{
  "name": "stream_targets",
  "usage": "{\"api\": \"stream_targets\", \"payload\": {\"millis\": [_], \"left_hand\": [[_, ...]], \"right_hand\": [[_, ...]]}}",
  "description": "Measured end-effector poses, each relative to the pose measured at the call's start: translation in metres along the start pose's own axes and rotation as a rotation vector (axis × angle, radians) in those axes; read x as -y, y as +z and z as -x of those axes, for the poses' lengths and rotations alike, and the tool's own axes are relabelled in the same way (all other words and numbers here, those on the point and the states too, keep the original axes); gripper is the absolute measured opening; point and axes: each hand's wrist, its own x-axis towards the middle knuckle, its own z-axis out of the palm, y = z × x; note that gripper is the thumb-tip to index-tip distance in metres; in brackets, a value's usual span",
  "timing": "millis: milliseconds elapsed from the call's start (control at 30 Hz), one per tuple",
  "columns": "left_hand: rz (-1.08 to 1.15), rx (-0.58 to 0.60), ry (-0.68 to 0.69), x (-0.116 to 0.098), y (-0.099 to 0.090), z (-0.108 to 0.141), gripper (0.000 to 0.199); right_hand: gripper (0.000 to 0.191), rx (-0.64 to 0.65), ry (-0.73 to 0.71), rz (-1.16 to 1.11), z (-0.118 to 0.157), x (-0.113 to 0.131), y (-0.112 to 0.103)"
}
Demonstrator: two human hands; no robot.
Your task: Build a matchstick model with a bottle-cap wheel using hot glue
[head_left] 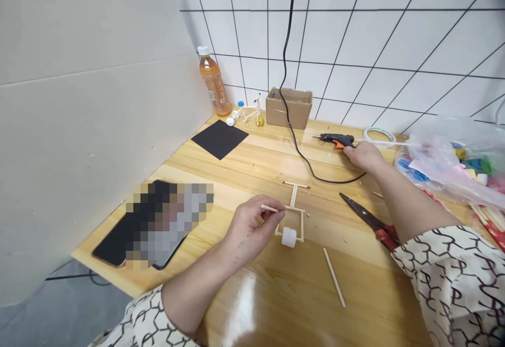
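Pinching a stick (269, 208) close by, left fingers (273, 222) could jog the frame (302, 225); right fingers (349, 151) grasp the glue gun (338, 139).

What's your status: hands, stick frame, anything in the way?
Left hand pinching thin stick. Right hand gripping glue gun. Stick frame near left hand. Black cord between frame and gun.

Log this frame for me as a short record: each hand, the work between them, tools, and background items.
Left hand: pinches a short stick
Right hand: grips the glue gun by its handle
Work: stick frame with a white wheel-like part at its near end; whether the left hand touches it is unclear
Nearby: loose stick, scissors
Back: orange drink bottle, cardboard box, black sheet
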Motion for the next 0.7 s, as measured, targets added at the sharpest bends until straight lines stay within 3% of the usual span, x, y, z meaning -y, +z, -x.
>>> {"api": "stream_targets", "payload": {"millis": [267,400,467,567,633,700], "left_hand": [[-0.023,0.020,0.000,0.004,0.001,0.000,0.009],[-0.034,0.026,-0.005,0.004,0.000,0.000,0.010],[-0.023,0.030,-0.006,0.003,0.000,0.000,0.009],[-0.003,0.037,-0.007,0.003,0.000,0.001,0.009],[0.004,0.032,-0.006,0.003,0.000,0.001,0.009],[0.007,0.023,0.001,0.004,0.001,0.001,0.009]], "right_hand": [[0.037,0.066,0.078,0.120,0.010,0.007,-0.004],[0.045,-0.007,0.014,0.198,0.033,0.018,-0.021],[0.041,-0.089,-0.117,0.227,0.062,0.023,-0.031],[0.033,-0.299,-0.655,0.159,0.126,0.025,-0.033],[0.026,-0.290,-0.908,0.083,0.171,0.021,-0.024],[0.034,-0.225,-1.060,0.063,0.207,0.013,-0.009]]}}
